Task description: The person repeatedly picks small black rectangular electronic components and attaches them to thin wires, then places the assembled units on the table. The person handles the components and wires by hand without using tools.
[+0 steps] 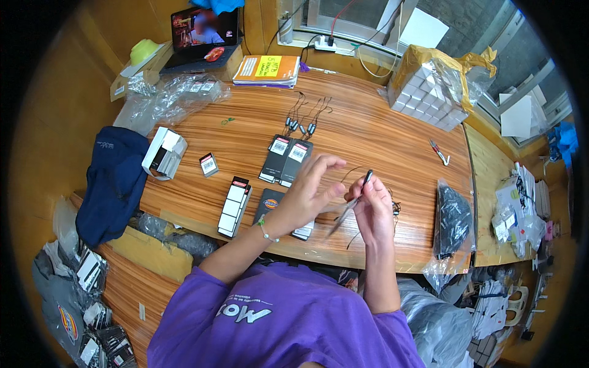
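Note:
My right hand (375, 205) pinches a thin dark hang tag (351, 207), seen nearly edge-on and tilted, with a thin black cord beside it. Fingers spread, my left hand (313, 191) hovers just left of that tag and appears to hold nothing. Under my left wrist lies a dark tag stack (268, 200) with a coloured logo, partly hidden. Farther back are two piles of dark tags (286, 161) with white labels and black cords (300, 127). A stack of black-and-white labelled cards (234, 207) sits to the left. More black cords (396, 208) show behind my right hand.
On the left stand a small card stack (208, 164), an open white box (165, 152) and navy cloth (113, 178). A laptop (205, 30) and notebooks (267, 70) are at the back. Rightward are small snips (439, 152), a bag of black cords (453, 218) and wrapped white boxes (427, 92).

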Tool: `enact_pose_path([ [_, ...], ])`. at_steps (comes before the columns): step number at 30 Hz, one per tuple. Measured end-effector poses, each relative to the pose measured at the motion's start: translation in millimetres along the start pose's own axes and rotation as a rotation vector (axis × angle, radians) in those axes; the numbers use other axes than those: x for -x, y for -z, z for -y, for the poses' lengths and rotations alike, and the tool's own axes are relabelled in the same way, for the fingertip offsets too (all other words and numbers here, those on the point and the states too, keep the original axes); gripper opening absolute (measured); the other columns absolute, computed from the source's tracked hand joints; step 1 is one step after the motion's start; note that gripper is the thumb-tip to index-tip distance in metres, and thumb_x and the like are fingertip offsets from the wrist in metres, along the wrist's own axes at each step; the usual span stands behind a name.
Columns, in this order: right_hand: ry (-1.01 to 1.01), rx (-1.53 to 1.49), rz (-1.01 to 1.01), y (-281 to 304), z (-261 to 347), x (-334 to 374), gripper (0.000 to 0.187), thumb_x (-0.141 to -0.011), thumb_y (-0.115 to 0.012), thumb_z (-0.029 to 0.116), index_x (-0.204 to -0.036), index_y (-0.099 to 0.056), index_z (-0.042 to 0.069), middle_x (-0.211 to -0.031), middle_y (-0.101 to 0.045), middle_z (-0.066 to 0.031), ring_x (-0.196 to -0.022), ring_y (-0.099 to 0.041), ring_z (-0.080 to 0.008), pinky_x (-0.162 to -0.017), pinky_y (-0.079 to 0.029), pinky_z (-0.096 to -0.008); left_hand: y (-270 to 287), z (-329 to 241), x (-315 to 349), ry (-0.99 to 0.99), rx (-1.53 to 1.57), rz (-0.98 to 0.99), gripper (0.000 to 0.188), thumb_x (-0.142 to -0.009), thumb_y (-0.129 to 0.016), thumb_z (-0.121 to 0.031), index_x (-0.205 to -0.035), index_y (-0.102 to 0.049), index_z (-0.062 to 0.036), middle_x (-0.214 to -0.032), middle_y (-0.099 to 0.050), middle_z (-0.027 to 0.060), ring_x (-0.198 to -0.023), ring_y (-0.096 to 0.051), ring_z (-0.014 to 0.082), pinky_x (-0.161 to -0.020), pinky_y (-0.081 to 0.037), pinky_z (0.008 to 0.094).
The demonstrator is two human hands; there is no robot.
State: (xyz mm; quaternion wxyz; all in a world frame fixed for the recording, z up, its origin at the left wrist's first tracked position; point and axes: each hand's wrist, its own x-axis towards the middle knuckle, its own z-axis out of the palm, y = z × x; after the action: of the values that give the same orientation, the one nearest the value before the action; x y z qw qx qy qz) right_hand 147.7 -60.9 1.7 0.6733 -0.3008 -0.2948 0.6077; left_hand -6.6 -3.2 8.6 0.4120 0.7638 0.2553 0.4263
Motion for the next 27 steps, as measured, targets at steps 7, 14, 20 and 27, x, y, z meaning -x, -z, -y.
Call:
enact_pose_path([
  [7, 0.101, -0.057, -0.112, -4.5, -6.5, -4.2, 0.010, -0.089, -0.053, 0.012, -0.095, -0.055, 0.004, -0.093, -0.057, -0.0048, -0.088, -0.052, -0.0131, -0.080, -0.041, -0.0261, -17.4, -1.9, 13.7, 0.191, 0.153, 0.106, 0.035, -0.085, -0.057, -0.005, -0.116, -0.042, -0.0018, -0.105, -0.053, 0.0090, -0.101, -0.053, 0.0171, -0.087, -0.042, 0.0269],
  [14, 0.095, -0.036, -0.157, -6.9, -5.0, -8.3, 0.012, -0.087, -0.053, 0.012, -0.096, -0.055, 0.003, -0.100, -0.056, -0.0068, -0.096, -0.048, -0.0150, -0.084, -0.039, -0.0294, -16.5, 2.6, 14.1, 0.290, 0.253, 0.129, 0.026, -0.085, -0.055, 0.000, -0.110, -0.046, -0.0011, -0.097, -0.058, 0.0062, -0.089, -0.057, 0.0113, -0.077, -0.045, 0.0234],
  [20, -0.048, -0.063, -0.037, -6.2, 8.5, -16.3, 0.014, -0.087, -0.055, 0.016, -0.096, -0.055, 0.005, -0.102, -0.056, -0.0055, -0.098, -0.049, -0.0144, -0.084, -0.040, -0.0320, 5.7, 8.1, 8.6, 0.356, 0.320, 0.130, 0.023, -0.084, -0.054, 0.004, -0.106, -0.046, 0.0000, -0.094, -0.058, 0.0054, -0.090, -0.057, 0.0086, -0.077, -0.045, 0.0216],
  [27, -0.078, -0.160, 0.056, -5.4, 22.1, -27.3, 0.010, -0.087, -0.055, 0.020, -0.090, -0.056, 0.010, -0.105, -0.054, -0.0035, -0.100, -0.049, -0.0153, -0.085, -0.039, -0.0377, 26.6, 6.1, 2.3, 0.412, 0.332, 0.165, 0.022, -0.084, -0.058, 0.001, -0.103, -0.048, -0.0020, -0.086, -0.057, 0.0023, -0.085, -0.056, 0.0052, -0.073, -0.044, 0.0186],
])
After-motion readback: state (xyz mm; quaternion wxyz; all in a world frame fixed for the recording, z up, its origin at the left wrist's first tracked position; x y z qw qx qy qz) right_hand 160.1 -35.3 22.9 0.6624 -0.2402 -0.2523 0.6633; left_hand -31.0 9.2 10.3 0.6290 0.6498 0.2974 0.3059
